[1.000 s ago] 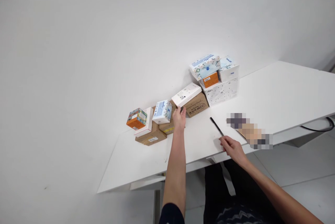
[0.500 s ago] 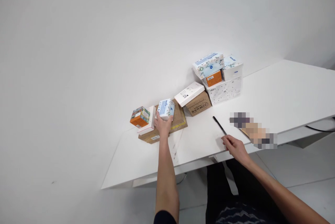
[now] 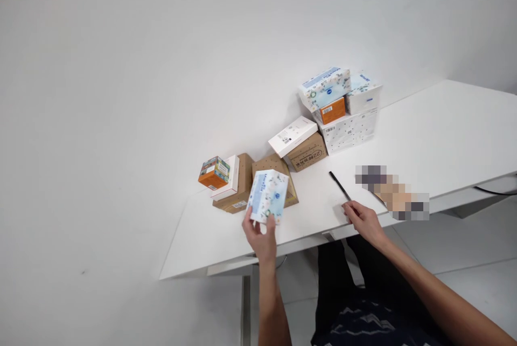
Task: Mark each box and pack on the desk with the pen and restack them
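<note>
My left hand (image 3: pixel 261 235) is closed on the near end of a white-and-blue flowered tissue pack (image 3: pixel 269 195), thumb on one side and fingers on the other. The pack is lifted in front of a brown carton (image 3: pixel 270 163) and hides part of it. At the table's front edge my right hand (image 3: pixel 365 222) pinches the lower end of a thin black stick (image 3: pixel 338 183), whose exact kind I cannot make out. To the left of the pack, an orange box with a colourful top (image 3: pixel 214 172) rests on a flat white box (image 3: pixel 230 179) over another brown carton (image 3: pixel 242 195).
Against the wall, a second flat white box (image 3: pixel 293 136) leans on a brown carton with printed writing (image 3: pixel 307 153). Right of it, a white dotted package (image 3: pixel 350 131) bears an orange box (image 3: pixel 333 111) and two tissue packs (image 3: pixel 329 87). A blurred-out item (image 3: pixel 388 192) lies on the white table (image 3: pixel 436 141).
My left hand moved left from the flat white box, took hold of the tissue pack on the cartons, and lifted it toward me. My right hand keeps its grip on the black stick.
</note>
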Motion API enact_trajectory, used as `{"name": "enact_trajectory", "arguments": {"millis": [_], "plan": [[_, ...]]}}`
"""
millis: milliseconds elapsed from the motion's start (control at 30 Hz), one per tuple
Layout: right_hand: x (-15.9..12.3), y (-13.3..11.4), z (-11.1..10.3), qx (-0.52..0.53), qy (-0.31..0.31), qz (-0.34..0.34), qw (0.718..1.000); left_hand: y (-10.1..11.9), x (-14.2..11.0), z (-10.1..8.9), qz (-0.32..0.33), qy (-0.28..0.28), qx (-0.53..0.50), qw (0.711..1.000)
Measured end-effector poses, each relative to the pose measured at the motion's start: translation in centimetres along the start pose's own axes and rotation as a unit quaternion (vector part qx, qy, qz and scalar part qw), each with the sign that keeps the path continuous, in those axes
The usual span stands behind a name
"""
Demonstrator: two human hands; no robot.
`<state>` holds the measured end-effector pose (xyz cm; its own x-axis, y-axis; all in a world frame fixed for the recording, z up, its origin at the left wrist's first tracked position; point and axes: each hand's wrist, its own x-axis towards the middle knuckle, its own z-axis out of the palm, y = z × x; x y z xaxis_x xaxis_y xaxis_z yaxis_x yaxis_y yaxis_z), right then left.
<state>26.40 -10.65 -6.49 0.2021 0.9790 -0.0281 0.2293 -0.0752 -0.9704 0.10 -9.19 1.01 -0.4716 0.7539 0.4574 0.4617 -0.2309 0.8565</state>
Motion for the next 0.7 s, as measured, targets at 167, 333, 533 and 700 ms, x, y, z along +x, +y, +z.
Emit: {"name": "enact_trajectory", "arguments": {"millis": [167, 333, 533, 700], "plan": [[-0.1, -0.2, 0.0, -0.009, -0.001, 0.006, 1.0, -1.3, -5.6, 0.3, 0.134, -0.137, 0.074, 0.979], [0.0, 0.0, 0.1, -0.012, 0.002, 0.006, 1.0, -2.5, -6.1, 0.2, 0.201, -0.189, 0.172, 0.946], [0.1, 0.1, 0.1, -0.04, 0.007, -0.032, 0.999, -4.1, -3.1, 0.0, 0.173, -0.13, 0.191, 0.957], [0.0, -0.1, 0.0, -0.038, 0.002, -0.011, 0.999, -5.2, -3.1, 1.4, 0.103, -0.164, 0.084, 0.978]]}}
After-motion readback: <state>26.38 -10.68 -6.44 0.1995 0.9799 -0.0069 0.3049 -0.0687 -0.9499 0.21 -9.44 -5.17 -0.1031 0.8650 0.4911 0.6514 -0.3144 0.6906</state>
